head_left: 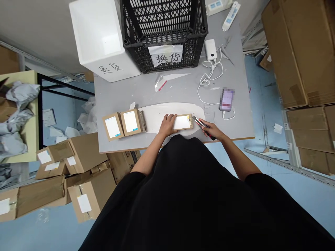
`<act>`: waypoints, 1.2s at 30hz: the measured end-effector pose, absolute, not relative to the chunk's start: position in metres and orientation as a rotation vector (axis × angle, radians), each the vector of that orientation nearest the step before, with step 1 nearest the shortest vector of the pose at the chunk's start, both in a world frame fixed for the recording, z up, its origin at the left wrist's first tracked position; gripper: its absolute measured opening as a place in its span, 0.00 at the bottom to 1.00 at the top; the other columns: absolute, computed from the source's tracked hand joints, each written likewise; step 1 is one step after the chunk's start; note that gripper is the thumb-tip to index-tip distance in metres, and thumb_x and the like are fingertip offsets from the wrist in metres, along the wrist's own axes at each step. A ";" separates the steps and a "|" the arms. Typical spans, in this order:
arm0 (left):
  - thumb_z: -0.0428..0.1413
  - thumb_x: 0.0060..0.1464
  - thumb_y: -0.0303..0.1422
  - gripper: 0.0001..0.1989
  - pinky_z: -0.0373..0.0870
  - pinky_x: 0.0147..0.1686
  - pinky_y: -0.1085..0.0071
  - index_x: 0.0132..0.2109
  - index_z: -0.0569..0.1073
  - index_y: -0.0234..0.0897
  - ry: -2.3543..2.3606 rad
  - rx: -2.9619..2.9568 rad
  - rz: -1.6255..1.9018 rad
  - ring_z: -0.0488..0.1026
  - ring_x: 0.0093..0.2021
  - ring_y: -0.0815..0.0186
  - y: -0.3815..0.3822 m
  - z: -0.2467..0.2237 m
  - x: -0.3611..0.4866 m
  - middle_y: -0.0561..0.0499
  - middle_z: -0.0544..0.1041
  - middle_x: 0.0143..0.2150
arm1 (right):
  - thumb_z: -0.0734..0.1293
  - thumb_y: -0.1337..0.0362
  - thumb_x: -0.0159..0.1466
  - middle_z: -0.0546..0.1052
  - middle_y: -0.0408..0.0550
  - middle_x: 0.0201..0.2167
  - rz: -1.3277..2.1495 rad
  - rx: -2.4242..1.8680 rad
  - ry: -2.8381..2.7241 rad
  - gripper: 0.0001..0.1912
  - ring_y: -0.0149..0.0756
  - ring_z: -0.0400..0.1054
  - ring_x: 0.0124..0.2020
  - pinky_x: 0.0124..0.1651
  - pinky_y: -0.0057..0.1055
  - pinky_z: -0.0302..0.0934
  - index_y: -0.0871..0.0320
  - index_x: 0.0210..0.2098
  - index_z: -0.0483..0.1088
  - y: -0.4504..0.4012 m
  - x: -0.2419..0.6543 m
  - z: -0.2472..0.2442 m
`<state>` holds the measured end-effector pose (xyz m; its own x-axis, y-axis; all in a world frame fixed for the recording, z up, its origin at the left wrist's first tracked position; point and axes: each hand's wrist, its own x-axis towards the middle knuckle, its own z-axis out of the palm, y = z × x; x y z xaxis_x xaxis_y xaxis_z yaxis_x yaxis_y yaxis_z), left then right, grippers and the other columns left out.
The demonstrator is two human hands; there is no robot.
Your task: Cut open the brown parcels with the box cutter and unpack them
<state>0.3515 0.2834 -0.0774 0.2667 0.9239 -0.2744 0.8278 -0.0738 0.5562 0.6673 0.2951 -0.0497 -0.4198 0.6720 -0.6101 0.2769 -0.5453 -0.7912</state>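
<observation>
A white bin stands just left of the black crate. Near the crate's right side are a white device, a looped white cable and a power strip.

Labelled cardboard box: flat | black-red utility knife: tip beside box

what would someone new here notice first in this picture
Probably the big black crate with its paper sign, at the back of the grey table, beside a white bin. Next, near the front edge, the left hand holds a small cardboard box while the right hand holds a box cutter.
</observation>
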 end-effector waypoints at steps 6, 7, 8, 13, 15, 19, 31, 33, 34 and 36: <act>0.69 0.38 0.33 0.52 0.51 0.68 0.44 0.69 0.56 0.37 1.570 1.931 0.220 0.46 0.70 0.37 0.284 -0.078 0.353 0.38 0.60 0.67 | 0.63 0.65 0.66 0.69 0.37 0.25 2.064 -1.489 -1.335 0.36 0.27 0.62 0.21 0.28 0.28 0.63 0.51 0.72 0.52 0.294 0.672 -0.056; 0.69 0.38 0.33 0.52 0.51 0.68 0.44 0.69 0.56 0.38 1.569 1.933 0.219 0.46 0.70 0.37 0.283 -0.078 0.353 0.38 0.60 0.67 | 0.63 0.65 0.66 0.69 0.37 0.25 2.070 -1.489 -1.342 0.36 0.27 0.62 0.21 0.29 0.28 0.63 0.50 0.72 0.52 0.294 0.673 -0.056; 0.69 0.38 0.33 0.52 0.51 0.68 0.44 0.69 0.56 0.38 1.569 1.934 0.216 0.46 0.70 0.38 0.283 -0.078 0.353 0.38 0.60 0.67 | 0.63 0.65 0.66 0.69 0.37 0.25 2.077 -1.492 -1.348 0.36 0.27 0.62 0.21 0.29 0.28 0.63 0.50 0.72 0.52 0.294 0.674 -0.056; 0.69 0.38 0.33 0.52 0.51 0.68 0.44 0.69 0.56 0.38 1.559 1.928 0.206 0.46 0.70 0.37 0.283 -0.078 0.354 0.38 0.59 0.67 | 0.62 0.65 0.67 0.69 0.38 0.25 2.092 -1.512 -1.358 0.34 0.27 0.62 0.21 0.28 0.28 0.64 0.51 0.72 0.54 0.293 0.676 -0.052; 0.68 0.37 0.31 0.52 0.50 0.68 0.43 0.69 0.56 0.37 1.558 1.920 0.202 0.45 0.71 0.37 0.285 -0.078 0.356 0.37 0.59 0.68 | 0.62 0.66 0.67 0.69 0.37 0.25 2.091 -1.504 -1.353 0.34 0.26 0.62 0.21 0.28 0.27 0.64 0.51 0.72 0.54 0.293 0.676 -0.052; 0.69 0.34 0.29 0.54 0.45 0.69 0.42 0.68 0.56 0.35 1.549 1.938 0.182 0.45 0.70 0.37 0.289 -0.079 0.360 0.36 0.59 0.67 | 0.63 0.65 0.67 0.68 0.37 0.25 2.105 -1.487 -1.348 0.35 0.25 0.61 0.20 0.28 0.26 0.63 0.50 0.72 0.53 0.296 0.676 -0.057; 0.72 0.34 0.32 0.55 0.55 0.65 0.42 0.68 0.56 0.37 1.620 1.933 0.122 0.48 0.68 0.35 0.285 -0.076 0.365 0.36 0.60 0.66 | 0.64 0.65 0.66 0.69 0.37 0.24 2.166 -1.459 -1.375 0.35 0.26 0.61 0.21 0.28 0.26 0.63 0.50 0.72 0.54 0.296 0.687 -0.053; 0.72 0.35 0.33 0.55 0.57 0.64 0.42 0.68 0.56 0.37 1.626 1.942 0.095 0.48 0.68 0.35 0.286 -0.076 0.365 0.37 0.60 0.66 | 0.65 0.65 0.66 0.68 0.37 0.24 2.174 -1.464 -1.401 0.35 0.25 0.61 0.20 0.29 0.26 0.63 0.49 0.72 0.54 0.297 0.689 -0.055; 0.72 0.35 0.33 0.54 0.58 0.63 0.42 0.68 0.55 0.38 1.628 1.947 0.078 0.48 0.68 0.35 0.286 -0.076 0.365 0.37 0.60 0.67 | 0.65 0.65 0.66 0.68 0.37 0.24 2.174 -1.462 -1.409 0.35 0.25 0.61 0.20 0.29 0.26 0.63 0.49 0.72 0.55 0.297 0.689 -0.055; 0.72 0.37 0.34 0.54 0.61 0.62 0.43 0.69 0.55 0.38 1.633 1.959 0.043 0.47 0.68 0.36 0.286 -0.076 0.364 0.38 0.60 0.67 | 0.65 0.64 0.67 0.68 0.36 0.24 2.177 -1.441 -1.405 0.35 0.25 0.60 0.20 0.29 0.26 0.62 0.48 0.72 0.54 0.297 0.689 -0.057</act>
